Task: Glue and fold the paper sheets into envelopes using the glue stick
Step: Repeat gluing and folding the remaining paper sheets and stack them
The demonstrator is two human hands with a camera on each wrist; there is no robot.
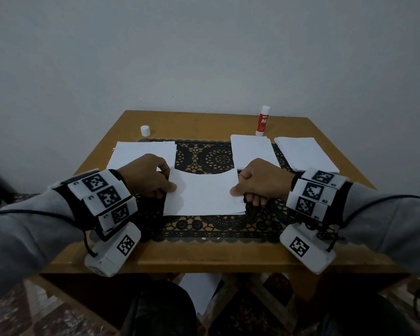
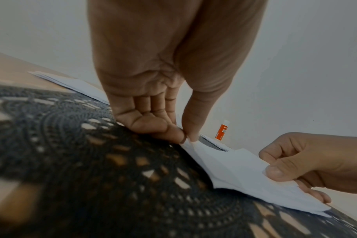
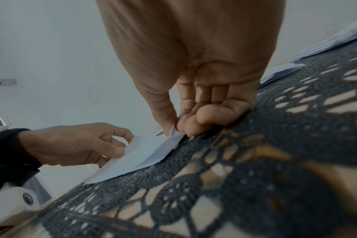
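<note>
A white paper sheet (image 1: 205, 194) lies on the black lace mat (image 1: 204, 226) in the middle of the table, its far edge lifted and sagging in a curve. My left hand (image 1: 174, 187) pinches the sheet's left edge (image 2: 196, 145) between thumb and forefinger. My right hand (image 1: 234, 191) pinches the right edge (image 3: 174, 133) the same way. The glue stick (image 1: 262, 121), red with a white top, stands upright at the back right of the table, apart from both hands. Its white cap (image 1: 145, 130) sits at the back left.
Three stacks of white paper lie on the table: one back left (image 1: 131, 154), one back centre-right (image 1: 251, 149), one far right (image 1: 306, 154). The wooden table (image 1: 204, 258) stands against a pale wall. A loose sheet (image 1: 199, 292) lies on the floor below.
</note>
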